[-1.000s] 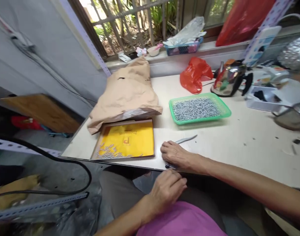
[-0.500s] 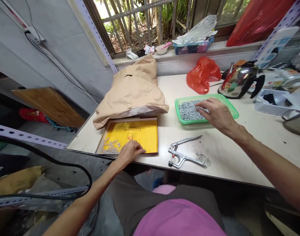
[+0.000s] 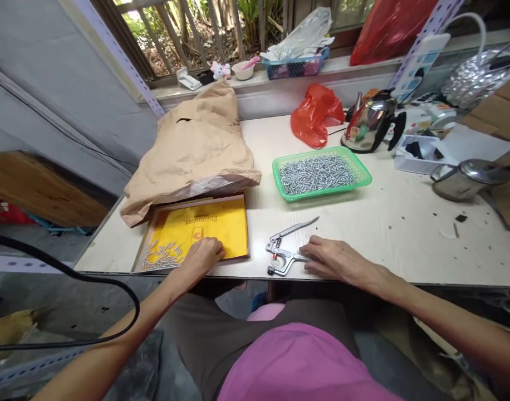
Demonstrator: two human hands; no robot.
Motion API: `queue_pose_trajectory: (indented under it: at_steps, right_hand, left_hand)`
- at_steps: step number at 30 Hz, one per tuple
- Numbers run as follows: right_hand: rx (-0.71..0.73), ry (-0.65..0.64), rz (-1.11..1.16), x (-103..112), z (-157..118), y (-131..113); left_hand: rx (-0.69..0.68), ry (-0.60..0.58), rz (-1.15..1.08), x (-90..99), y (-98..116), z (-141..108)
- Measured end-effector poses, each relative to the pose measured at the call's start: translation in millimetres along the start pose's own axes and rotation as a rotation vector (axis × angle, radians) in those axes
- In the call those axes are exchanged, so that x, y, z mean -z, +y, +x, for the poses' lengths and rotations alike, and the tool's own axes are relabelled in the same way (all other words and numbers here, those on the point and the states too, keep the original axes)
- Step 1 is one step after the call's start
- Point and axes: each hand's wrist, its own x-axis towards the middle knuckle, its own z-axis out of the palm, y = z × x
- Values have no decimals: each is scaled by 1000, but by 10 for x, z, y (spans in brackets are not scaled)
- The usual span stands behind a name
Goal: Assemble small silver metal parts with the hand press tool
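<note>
My left hand (image 3: pixel 201 259) is closed over the front rim of a shallow yellow-bottomed box (image 3: pixel 227 223); whatever its curled fingers hold is hidden. Small silvery metal pieces (image 3: pixel 165 257) lie loose in the box's front left corner. On the table lie hand pliers (image 3: pixel 285 257) with a spring between the handles, spread apart. My right hand (image 3: pixel 341 260) has its fingers bent over the end of the lower handle, covering it. Behind the pliers, a green plastic basket (image 3: pixel 282 195) holds a heap of similar small metal pieces (image 3: pixel 317 174).
A large brown paper bag (image 3: pixel 196 139) overlaps the back of the box. A red plastic bag (image 3: pixel 315 117), a steel kettle (image 3: pixel 366 122), a white bin (image 3: pixel 409 162) and a metal pot (image 3: pixel 467 181) stand towards the back and right. A black cable (image 3: pixel 108 280) loops at the left.
My right hand has left the green basket and come down to the lower handle of the pliers. The clear plastic by the pliers no longer shows. My left hand stays at the box.
</note>
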Motion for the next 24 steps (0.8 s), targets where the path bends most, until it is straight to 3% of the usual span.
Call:
queue_pose_trajectory:
  at_steps: [5, 9, 15, 19, 24]
  right_hand:
    - [-57, -17, -47, -133, 12, -101]
    - [-50, -25, -73, -159, 39, -94]
    - [-20, 59, -175, -195, 68, 2]
    - [-29, 72, -215, -147, 116, 82]
    - [-49, 44, -236, -89, 133, 105]
  left_hand:
    - [-19, 152, 13, 2, -33, 2]
    - [-81, 146, -84, -34, -110, -22]
    - [-34, 230, -177, -94, -166, -26]
    - [34, 298, -489, 23, 163, -117]
    - [152, 110, -1117, 76, 893, -255]
